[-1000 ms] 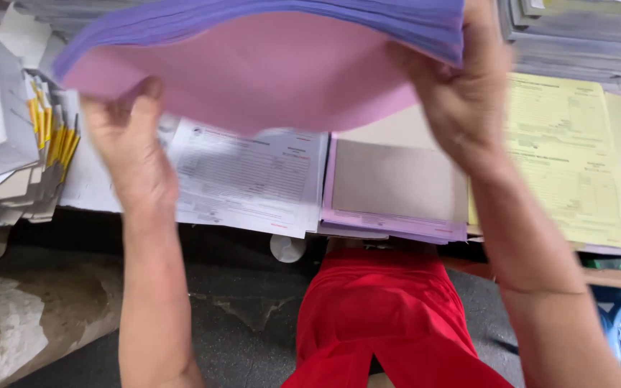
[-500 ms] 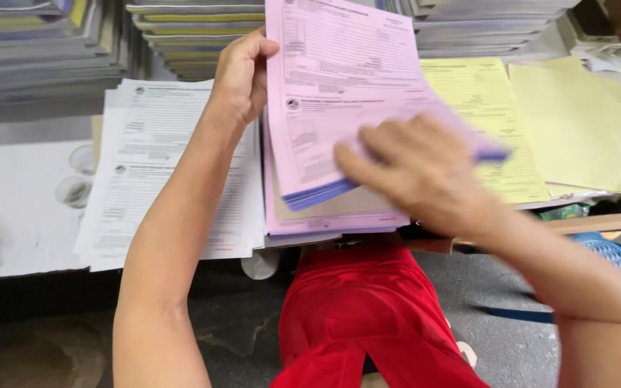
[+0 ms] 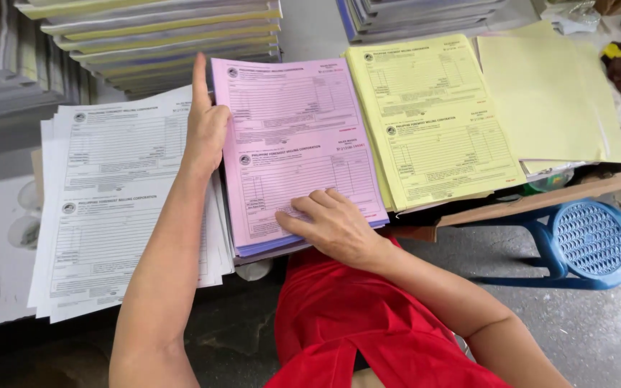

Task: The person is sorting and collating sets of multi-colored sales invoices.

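A person in red clothing sits at a table covered with stacks of printed forms, seen from above. In the middle lies a pink stack (image 3: 296, 144), its near edge hanging slightly over the table edge. The left hand (image 3: 205, 126) rests against the stack's left edge, fingers together and the index finger pointing straight up along that edge toward the far side. The right hand (image 3: 332, 223) lies flat on the near part of the top pink sheet, fingers spread and pressing down. Neither hand pinches or lifts anything.

Just left of the pink stack sits a white stack (image 3: 116, 201), its right edge under the left forearm. Just right of the pink stack is a yellow stack (image 3: 433, 118), with blank yellow sheets (image 3: 548, 93) farther right. Tall piles of paper (image 3: 152, 36) stand at the far side. A blue stool (image 3: 587, 241) stands on the floor to the right, near the table edge.
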